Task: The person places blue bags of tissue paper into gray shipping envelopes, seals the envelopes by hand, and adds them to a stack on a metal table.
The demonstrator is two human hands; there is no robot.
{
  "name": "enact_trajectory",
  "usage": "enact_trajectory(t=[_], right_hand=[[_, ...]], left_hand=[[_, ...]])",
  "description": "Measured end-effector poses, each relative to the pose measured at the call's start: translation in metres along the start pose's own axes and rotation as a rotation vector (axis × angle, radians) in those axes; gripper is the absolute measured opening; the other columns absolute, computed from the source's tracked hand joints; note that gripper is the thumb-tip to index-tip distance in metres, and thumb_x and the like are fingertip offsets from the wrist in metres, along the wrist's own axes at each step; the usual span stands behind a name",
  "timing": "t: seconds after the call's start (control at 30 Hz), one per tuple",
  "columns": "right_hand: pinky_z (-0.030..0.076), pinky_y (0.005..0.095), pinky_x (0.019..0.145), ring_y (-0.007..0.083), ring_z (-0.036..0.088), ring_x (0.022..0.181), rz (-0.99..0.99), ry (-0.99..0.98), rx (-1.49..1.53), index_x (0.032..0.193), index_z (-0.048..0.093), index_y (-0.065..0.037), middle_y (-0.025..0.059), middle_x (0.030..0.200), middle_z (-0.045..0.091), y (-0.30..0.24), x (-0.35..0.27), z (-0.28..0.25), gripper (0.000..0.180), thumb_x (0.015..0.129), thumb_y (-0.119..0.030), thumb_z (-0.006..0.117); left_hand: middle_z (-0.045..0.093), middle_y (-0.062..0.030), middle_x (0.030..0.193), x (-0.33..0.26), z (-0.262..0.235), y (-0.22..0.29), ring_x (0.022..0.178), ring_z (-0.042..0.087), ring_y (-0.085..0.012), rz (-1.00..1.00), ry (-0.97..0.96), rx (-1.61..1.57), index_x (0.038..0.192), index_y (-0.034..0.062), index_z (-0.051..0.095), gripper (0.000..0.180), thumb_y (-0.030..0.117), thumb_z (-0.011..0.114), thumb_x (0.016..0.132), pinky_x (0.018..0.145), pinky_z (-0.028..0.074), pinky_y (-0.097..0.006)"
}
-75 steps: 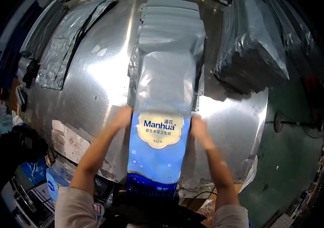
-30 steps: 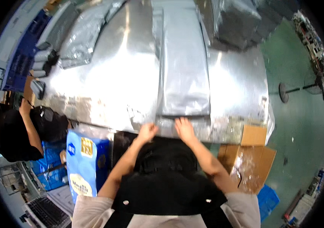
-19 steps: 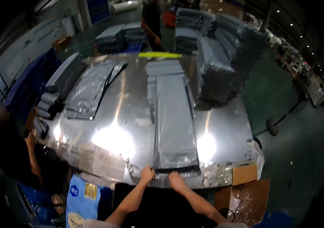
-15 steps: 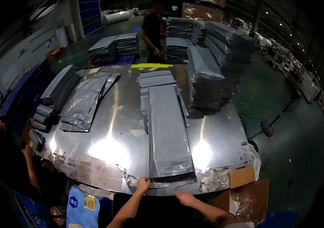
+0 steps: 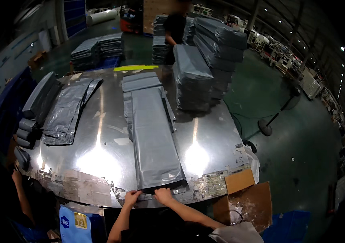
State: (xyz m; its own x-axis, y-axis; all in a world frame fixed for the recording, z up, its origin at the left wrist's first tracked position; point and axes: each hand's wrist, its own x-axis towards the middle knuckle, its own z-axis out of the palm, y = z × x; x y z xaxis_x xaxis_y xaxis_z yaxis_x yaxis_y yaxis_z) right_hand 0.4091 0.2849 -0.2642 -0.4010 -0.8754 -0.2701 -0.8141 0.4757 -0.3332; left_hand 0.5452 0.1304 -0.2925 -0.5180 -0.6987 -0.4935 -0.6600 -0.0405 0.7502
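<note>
Right at the near edge of the worktop (image 5: 99, 162), the left hand (image 5: 132, 198) and right hand (image 5: 163, 195) sit close together, fingers curled onto the open end of a long grey bag (image 5: 154, 141); each seems to pinch its edge, though how firm the grip is I cannot tell. The bag lies flat down the middle of the shiny metal, its far end resting on more grey bags (image 5: 140, 81) laid under it. Just right of the hands, cardboard (image 5: 245, 198) hangs below the worktop edge. To the left, a blue-and-white pack (image 5: 73, 224) stands below the edge, and another person's arm (image 5: 20, 194) reaches up there. Farther left lies a loose pile of flat bags (image 5: 69, 109), with rolled ones (image 5: 26, 133) at the rim. On the far right a tall stack (image 5: 192, 77) of filled bags stands. Beyond the worktop a person (image 5: 175, 28) stands among further stacks, and a floor fan (image 5: 277, 115) is on the green floor.
</note>
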Motion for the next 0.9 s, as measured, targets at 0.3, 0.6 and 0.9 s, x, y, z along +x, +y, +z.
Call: enact_trajectory(t=[0.3,0.6,0.9], right_hand=[[0.048,0.0433,0.060,0.0317,0.061,0.072,-0.195,0.107,0.056,0.077,0.056,-0.007,0.0138,0.074,0.061,0.029,0.010,0.023,0.012,0.077,-0.016,0.049],[0.048,0.0411,0.058,0.0300,0.060,0.074,-0.356,0.105,-0.051,0.085,0.052,-0.002,0.0143,0.078,0.059,0.015,0.006,0.020,0.014,0.076,-0.012,0.048],[0.048,0.0426,0.069,0.0347,0.057,0.085,-0.396,-0.015,0.137,0.095,0.047,-0.003,0.0166,0.093,0.055,0.042,-0.036,0.000,0.020,0.076,-0.007,0.046]], left_hand=[[0.058,-0.0020,0.080,0.019,0.012,-0.019,0.074,0.052,-0.0111,-0.060,-0.147,-0.313,0.091,0.0000,0.062,0.033,0.026,0.068,0.072,0.066,0.041,-0.024],[0.043,0.0041,0.058,0.034,0.018,-0.031,0.053,0.039,-0.0064,0.038,-0.108,-0.351,0.064,0.0093,0.047,0.017,0.006,0.063,0.070,0.047,0.031,-0.024],[0.040,0.0044,0.056,0.018,0.016,-0.004,0.051,0.036,-0.0067,0.062,-0.159,-0.345,0.061,0.0113,0.044,0.020,0.001,0.058,0.070,0.047,0.029,-0.024]])
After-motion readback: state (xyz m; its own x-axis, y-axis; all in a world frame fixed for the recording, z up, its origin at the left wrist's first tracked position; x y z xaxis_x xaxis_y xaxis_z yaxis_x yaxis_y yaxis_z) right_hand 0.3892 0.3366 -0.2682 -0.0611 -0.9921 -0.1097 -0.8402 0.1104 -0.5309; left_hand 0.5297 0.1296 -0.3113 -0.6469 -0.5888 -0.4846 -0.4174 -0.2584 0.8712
